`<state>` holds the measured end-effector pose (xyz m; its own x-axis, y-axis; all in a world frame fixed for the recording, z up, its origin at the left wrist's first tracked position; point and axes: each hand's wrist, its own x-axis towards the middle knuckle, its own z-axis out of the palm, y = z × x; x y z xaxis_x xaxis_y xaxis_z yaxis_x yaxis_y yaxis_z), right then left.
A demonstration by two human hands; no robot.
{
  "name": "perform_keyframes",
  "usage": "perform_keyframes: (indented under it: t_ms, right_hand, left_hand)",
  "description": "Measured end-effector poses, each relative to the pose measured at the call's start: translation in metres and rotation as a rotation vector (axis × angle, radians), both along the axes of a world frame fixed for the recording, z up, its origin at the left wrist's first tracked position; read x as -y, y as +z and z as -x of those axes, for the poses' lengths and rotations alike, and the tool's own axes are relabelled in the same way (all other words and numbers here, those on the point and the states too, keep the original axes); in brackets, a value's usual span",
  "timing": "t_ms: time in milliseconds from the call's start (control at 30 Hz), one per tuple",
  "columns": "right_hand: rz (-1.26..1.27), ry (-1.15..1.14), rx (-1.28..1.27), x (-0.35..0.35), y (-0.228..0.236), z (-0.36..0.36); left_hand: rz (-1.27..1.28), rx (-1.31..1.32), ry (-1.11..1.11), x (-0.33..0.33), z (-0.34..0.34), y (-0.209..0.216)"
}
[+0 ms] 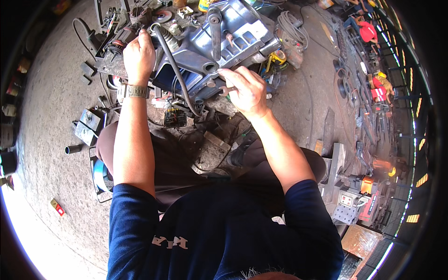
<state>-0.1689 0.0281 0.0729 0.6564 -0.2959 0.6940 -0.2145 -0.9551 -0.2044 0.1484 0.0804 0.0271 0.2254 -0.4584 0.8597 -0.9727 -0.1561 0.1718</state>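
Observation:
My left hand [139, 58] is closed at the upper left, its thumb and fingertips beside the top end of a bent dark metal bar [173, 65]. Whatever lies inside those fingers is hidden. The bar curves down across the front of a large silver-grey metal machine housing [193, 59]. My right hand [248, 89] is closed on a wrench [225, 91], whose open jaw shows below the fingers. Its index finger reaches to the rim of a round hole in the housing. An upright metal lever arm [215, 35] stands on the housing just beyond.
Tools and metal parts crowd the ground around the housing. A coiled grey cable [290, 25] lies at the far right, and a short black tube [73, 149] at left. A red-and-grey machine [364, 200] stands at right. People in red [367, 31] are farther off.

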Motion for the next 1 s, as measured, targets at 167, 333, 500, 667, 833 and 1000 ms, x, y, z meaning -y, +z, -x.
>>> perform_keyframes:
  t_ms: [167, 333, 500, 667, 833, 1000]
  right_hand:
    - [-0.421, -0.171, 0.279, -0.010, -0.009, 0.006]
    - [-0.166, -0.070, 0.339, 0.009, -0.006, -0.007]
    - [-0.115, -0.062, 0.286, 0.007, 0.008, -0.008]
    - [-0.065, -0.051, 0.159, 0.005, 0.020, 0.001]
    - [-0.381, -0.077, 0.429, 0.006, 0.018, 0.005]
    - [-0.099, -0.101, 0.427, 0.024, 0.033, -0.003]
  left_hand:
    - [0.018, -0.005, 0.019, 0.000, 0.004, 0.001]
    - [0.022, -0.446, -0.124, -0.003, 0.004, -0.002]
    - [-0.009, -0.210, -0.042, -0.002, 0.003, 0.000]
    - [0.084, -0.333, -0.078, -0.004, 0.006, -0.001]
    - [0.093, -0.435, -0.096, -0.001, 0.011, 0.003]
    - [0.048, -0.482, -0.124, -0.002, 0.006, -0.001]
